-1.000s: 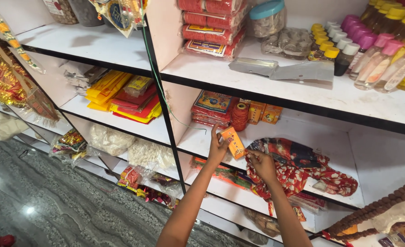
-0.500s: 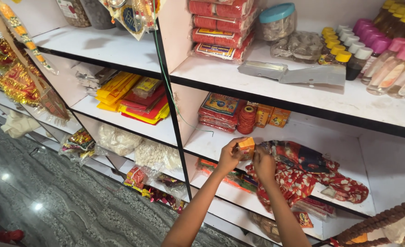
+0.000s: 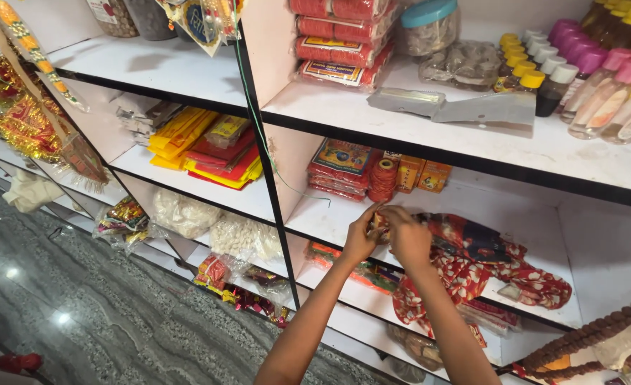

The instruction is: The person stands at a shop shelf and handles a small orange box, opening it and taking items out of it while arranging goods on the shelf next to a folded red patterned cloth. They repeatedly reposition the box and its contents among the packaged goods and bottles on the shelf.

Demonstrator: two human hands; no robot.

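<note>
left hand (image 3: 362, 239): fingers pinched round a small orange box (image 3: 380, 222)
right hand (image 3: 408, 235): closed over it, just below the thread spool (image 3: 382, 180)

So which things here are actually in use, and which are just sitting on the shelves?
In use: left hand, right hand, small orange box held between them.

Lying about: red cloth, thread spool, orange boxes, yellow packets, bottles.

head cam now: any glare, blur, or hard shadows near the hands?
Head view: glare spots only on the polished floor; both hands, left hand and right hand, are slightly soft; each shelf throws shade beneath it; wide-angle bends the shelf lines.
</note>
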